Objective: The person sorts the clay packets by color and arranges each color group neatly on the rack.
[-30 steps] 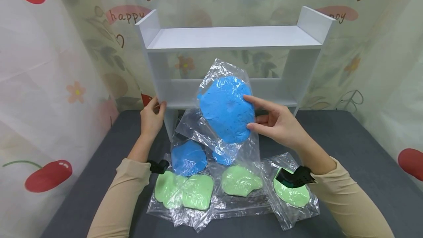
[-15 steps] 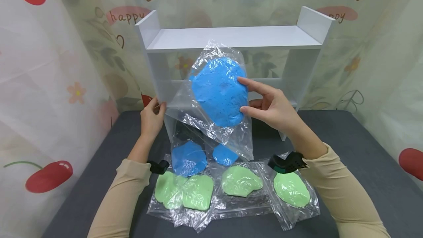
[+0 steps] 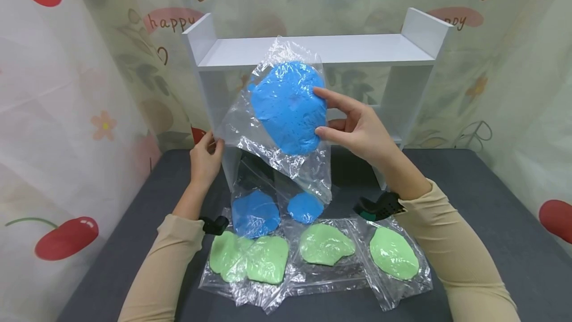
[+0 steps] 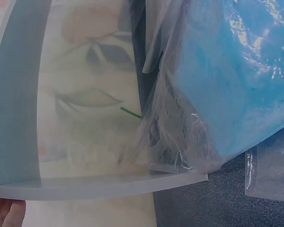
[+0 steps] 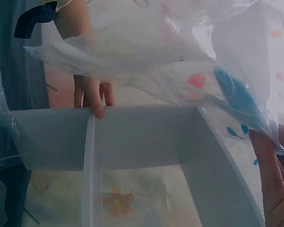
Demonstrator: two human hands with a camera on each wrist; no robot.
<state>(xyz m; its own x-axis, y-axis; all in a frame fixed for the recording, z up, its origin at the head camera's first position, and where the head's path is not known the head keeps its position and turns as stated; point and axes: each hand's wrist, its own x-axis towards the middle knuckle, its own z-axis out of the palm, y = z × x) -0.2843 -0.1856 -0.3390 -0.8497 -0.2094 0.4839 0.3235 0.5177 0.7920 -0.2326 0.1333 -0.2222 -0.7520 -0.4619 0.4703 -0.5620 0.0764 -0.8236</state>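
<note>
My right hand [image 3: 359,125] pinches a clear plastic bag with a flat blue lump of soft clay [image 3: 288,108] between thumb and fingers. The bag is tilted, held up in front of the white shelf unit [image 3: 313,51]; its loose plastic hangs down to the left. In the right wrist view the blue clay [image 5: 236,92] shows through the plastic beside my fingers. At the shelf's left side panel, my left hand [image 3: 205,160] grips the edge. Only its fingertips [image 4: 12,215] show in the left wrist view, against the outside of the panel.
On the dark table [image 3: 464,202], two bagged blue lumps [image 3: 256,214] lie before the shelf. Nearer to me are several bagged green lumps [image 3: 326,245], their bags overlapping. Patterned cloth [image 3: 527,88] hangs behind and at both sides.
My right hand has lifted the bagged blue clay up and to the left, away from the bags on the table. My left hand has stayed at the shelf's side.
</note>
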